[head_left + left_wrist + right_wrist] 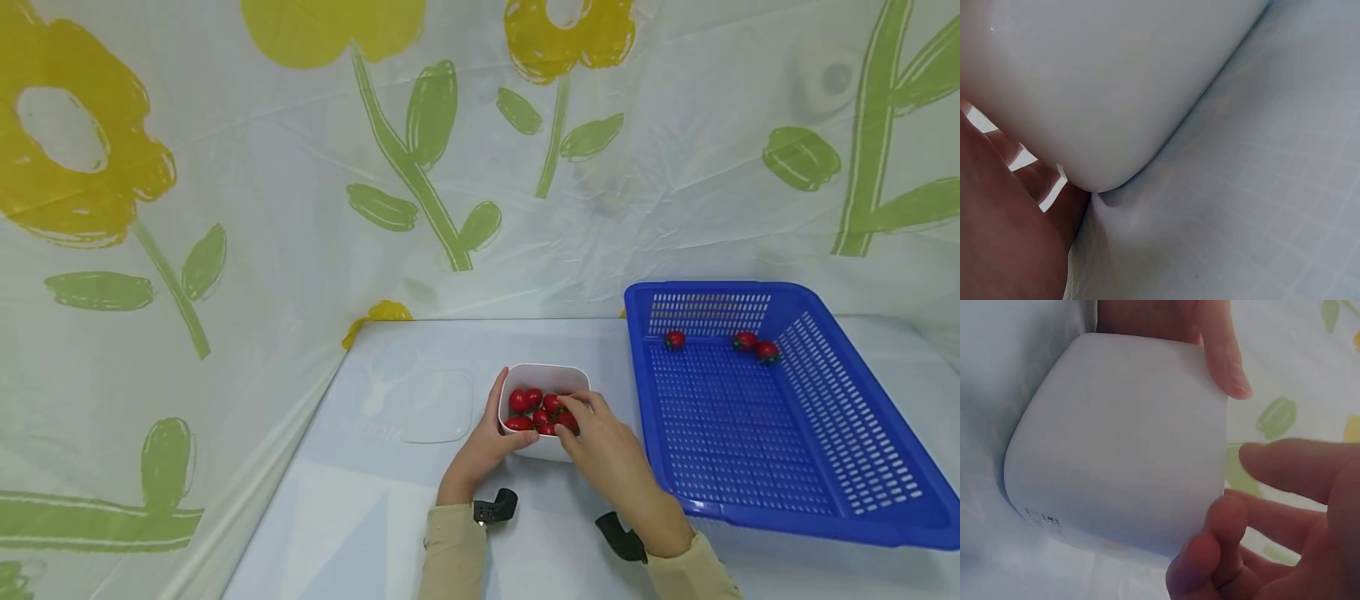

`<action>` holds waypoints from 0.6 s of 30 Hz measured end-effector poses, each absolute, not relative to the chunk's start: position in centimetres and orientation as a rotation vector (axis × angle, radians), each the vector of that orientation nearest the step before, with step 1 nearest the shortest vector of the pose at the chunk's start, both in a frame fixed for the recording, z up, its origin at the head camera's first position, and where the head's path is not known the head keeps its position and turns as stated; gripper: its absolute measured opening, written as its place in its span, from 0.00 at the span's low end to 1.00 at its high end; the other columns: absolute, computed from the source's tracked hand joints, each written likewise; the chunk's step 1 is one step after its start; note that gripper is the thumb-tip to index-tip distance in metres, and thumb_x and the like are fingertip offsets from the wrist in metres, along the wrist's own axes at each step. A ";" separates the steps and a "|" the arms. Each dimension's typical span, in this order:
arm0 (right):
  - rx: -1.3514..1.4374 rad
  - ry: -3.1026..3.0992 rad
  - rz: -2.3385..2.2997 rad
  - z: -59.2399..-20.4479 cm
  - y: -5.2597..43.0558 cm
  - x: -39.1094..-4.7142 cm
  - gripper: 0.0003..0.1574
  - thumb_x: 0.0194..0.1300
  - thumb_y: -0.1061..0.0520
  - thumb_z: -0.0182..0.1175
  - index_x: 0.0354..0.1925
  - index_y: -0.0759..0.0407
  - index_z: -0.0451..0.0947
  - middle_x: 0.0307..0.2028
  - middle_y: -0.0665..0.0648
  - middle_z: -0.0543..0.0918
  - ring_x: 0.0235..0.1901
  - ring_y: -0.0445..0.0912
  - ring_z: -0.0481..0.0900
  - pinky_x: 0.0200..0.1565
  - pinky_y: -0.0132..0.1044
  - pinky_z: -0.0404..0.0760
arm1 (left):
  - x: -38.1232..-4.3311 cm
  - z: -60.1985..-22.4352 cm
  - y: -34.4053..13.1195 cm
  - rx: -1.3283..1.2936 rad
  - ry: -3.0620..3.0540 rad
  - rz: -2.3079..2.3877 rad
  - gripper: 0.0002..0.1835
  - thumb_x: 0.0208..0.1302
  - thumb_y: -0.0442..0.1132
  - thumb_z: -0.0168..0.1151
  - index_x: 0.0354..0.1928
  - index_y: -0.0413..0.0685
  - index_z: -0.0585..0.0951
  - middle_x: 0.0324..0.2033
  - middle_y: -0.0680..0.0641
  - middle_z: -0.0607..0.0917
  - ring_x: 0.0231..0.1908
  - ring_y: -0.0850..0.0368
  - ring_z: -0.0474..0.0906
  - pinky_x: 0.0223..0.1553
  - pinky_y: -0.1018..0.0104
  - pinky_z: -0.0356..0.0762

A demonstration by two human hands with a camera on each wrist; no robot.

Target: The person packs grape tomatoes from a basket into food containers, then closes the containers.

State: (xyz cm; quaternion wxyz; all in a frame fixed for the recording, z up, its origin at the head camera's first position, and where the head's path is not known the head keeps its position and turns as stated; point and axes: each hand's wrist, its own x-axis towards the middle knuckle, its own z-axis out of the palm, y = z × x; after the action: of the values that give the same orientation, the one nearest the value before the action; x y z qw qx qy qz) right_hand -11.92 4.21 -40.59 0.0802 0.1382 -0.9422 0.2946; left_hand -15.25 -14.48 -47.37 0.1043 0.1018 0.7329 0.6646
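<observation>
A white plastic container [546, 450] stands on the table with several red cherry tomatoes [519, 401] inside. My left hand [480, 450] grips it from the left, the thumb across the near rim and the fingers along the side. In the left wrist view the container's wall [1116, 81] fills the upper left, beside the fingers. My right hand [607, 450] reaches over the right side of the container, fingertips among the tomatoes there. Seen from the right wrist, its thumb [1291, 465] stands apart from the bent fingers at the rim, and no tomato shows between them.
A large blue plastic basket [750, 517] stands to the right; three cherry tomatoes [675, 340] lie toward its far end. Left of the container, a clear flat lid [438, 408] lies on the table. A flower-patterned curtain [300, 208] hangs behind and along the left.
</observation>
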 end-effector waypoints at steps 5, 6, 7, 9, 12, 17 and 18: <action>0.530 -2.746 0.901 -40.2 4.4 -11.8 0.25 0.55 0.53 0.63 0.52 0.55 0.74 0.47 0.53 0.72 0.34 0.44 0.76 0.33 0.37 0.78 | -15.2 -47.3 -14.4 0.288 2.159 1.957 0.48 0.53 0.41 0.62 0.67 0.76 0.43 0.62 0.58 0.58 0.60 0.57 0.55 0.54 0.55 0.65; 0.552 -2.737 0.908 -40.1 4.4 -11.8 0.24 0.55 0.53 0.63 0.52 0.54 0.74 0.46 0.52 0.73 0.34 0.43 0.75 0.32 0.35 0.78 | -15.1 -47.3 -14.4 0.284 2.156 1.957 0.48 0.53 0.41 0.62 0.66 0.76 0.43 0.61 0.58 0.58 0.60 0.57 0.56 0.53 0.55 0.65; 0.573 -2.733 0.914 -39.9 4.5 -11.8 0.24 0.55 0.53 0.62 0.52 0.53 0.74 0.45 0.50 0.73 0.33 0.42 0.74 0.32 0.33 0.77 | -15.1 -47.3 -14.4 0.281 2.154 1.957 0.48 0.53 0.41 0.62 0.66 0.77 0.43 0.61 0.58 0.58 0.60 0.57 0.56 0.53 0.56 0.66; 0.599 -2.737 0.936 -39.6 4.6 -11.7 0.23 0.56 0.53 0.61 0.52 0.52 0.74 0.43 0.48 0.74 0.32 0.39 0.73 0.31 0.30 0.76 | -15.1 -47.3 -14.5 0.277 2.157 1.951 0.47 0.52 0.42 0.63 0.66 0.77 0.43 0.61 0.59 0.58 0.60 0.57 0.56 0.53 0.56 0.66; 0.613 -2.761 1.002 -39.0 4.9 -11.6 0.21 0.58 0.55 0.59 0.52 0.50 0.74 0.39 0.46 0.74 0.30 0.38 0.71 0.30 0.28 0.75 | -15.1 -47.2 -14.5 0.284 2.163 1.945 0.48 0.52 0.43 0.63 0.66 0.76 0.43 0.61 0.59 0.58 0.60 0.57 0.56 0.53 0.55 0.65; 0.657 -2.800 1.216 -38.1 5.9 -11.6 0.19 0.62 0.51 0.55 0.52 0.48 0.74 0.30 0.44 0.74 0.26 0.39 0.69 0.25 0.28 0.72 | -14.9 -46.5 -14.5 0.286 2.149 1.944 0.48 0.53 0.41 0.62 0.67 0.75 0.42 0.62 0.56 0.57 0.60 0.57 0.56 0.53 0.56 0.66; 0.675 -2.807 1.260 -37.8 6.1 -11.7 0.19 0.62 0.48 0.54 0.52 0.48 0.74 0.27 0.44 0.74 0.25 0.39 0.69 0.24 0.29 0.71 | -15.0 -46.4 -14.5 0.283 2.149 1.945 0.48 0.52 0.41 0.62 0.67 0.76 0.43 0.62 0.56 0.57 0.60 0.57 0.56 0.53 0.56 0.65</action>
State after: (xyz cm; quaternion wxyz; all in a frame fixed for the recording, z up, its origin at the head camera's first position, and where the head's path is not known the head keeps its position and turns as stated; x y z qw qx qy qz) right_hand -11.67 6.14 -37.81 -0.0042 0.2143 -0.8911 0.3999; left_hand -14.96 -14.51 -46.41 0.1144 0.0966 0.7330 0.6636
